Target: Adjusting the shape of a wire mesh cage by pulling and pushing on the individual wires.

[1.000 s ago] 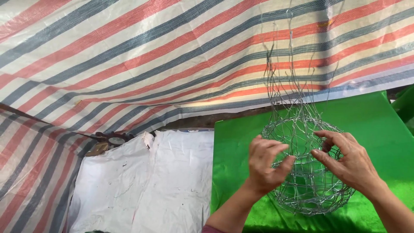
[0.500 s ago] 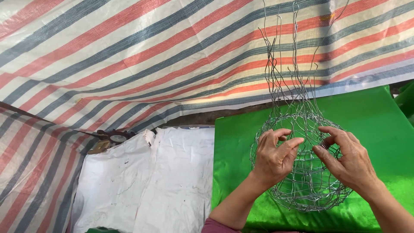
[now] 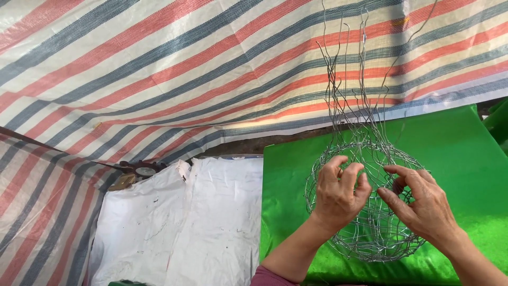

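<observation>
A round basket of woven silver wire [image 3: 378, 241] rests on a bright green cloth [image 3: 455, 153], with long loose wire ends [image 3: 352, 79] standing up from its top. My left hand [image 3: 338, 193] grips the near left side of the wire ball, fingers curled over the strands. My right hand [image 3: 420, 204] holds the right side, thumb and forefinger pinching wires near the top middle. Both forearms come in from the bottom edge.
A striped red, blue and white tarp [image 3: 185, 69] hangs behind and down the left side. White sheeting [image 3: 180, 222] covers the ground at left of the green cloth. Small metal items [image 3: 135, 175] lie at the tarp's foot.
Both hands have shifted a little on the wire ball, the left hand's fingers curling further over the top strands. The ball sits at nearly the same spot.
</observation>
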